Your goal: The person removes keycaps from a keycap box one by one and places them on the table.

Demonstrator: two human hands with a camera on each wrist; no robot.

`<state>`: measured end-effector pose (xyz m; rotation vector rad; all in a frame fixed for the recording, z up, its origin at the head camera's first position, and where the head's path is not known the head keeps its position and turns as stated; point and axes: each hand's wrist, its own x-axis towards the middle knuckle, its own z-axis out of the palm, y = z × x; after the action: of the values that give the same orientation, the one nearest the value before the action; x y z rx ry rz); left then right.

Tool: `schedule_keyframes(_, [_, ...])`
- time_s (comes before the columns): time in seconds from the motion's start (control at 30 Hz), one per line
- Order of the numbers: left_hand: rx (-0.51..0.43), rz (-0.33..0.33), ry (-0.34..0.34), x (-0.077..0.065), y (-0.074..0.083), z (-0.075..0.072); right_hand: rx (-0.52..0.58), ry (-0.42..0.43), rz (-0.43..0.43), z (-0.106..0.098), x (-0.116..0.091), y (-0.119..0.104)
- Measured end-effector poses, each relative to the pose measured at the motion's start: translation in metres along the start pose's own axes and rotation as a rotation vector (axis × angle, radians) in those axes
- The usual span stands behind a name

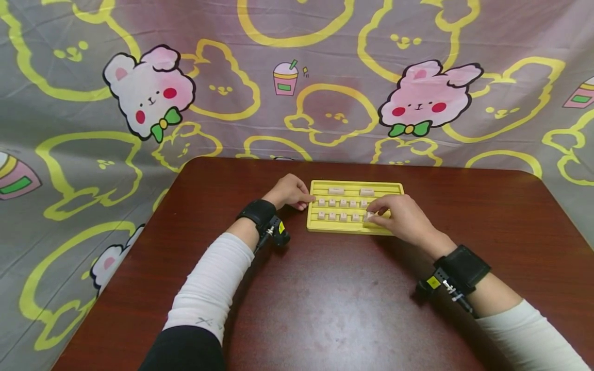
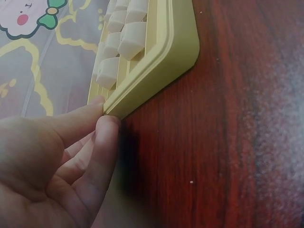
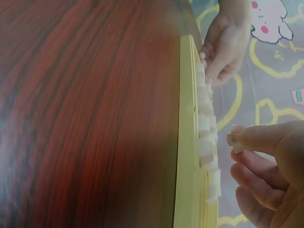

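Keycap (image 3: 235,142), likely light and stiff, best held by its sides: right grip (image 1: 402,219) pinches it, left grip (image 1: 290,191) pinches the left edge of the yellow tray (image 1: 341,230).

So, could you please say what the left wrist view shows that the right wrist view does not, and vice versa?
Of the two, only the left wrist view shows the green bow on the cloth. Only the right shows the right hand, its fingers pinching a key, and a printed pink cup. Both show the left hand at the yellow tray, white keys and the table.
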<state>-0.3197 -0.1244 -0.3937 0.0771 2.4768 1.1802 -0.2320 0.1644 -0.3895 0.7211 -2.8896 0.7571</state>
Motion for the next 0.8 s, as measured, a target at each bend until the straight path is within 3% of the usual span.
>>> schedule_keyframes(0.8, [-0.038, -0.013, 0.01, 0.002, 0.0, 0.001, 0.043, 0.005, -0.138, 0.016, 0.009, -0.036])
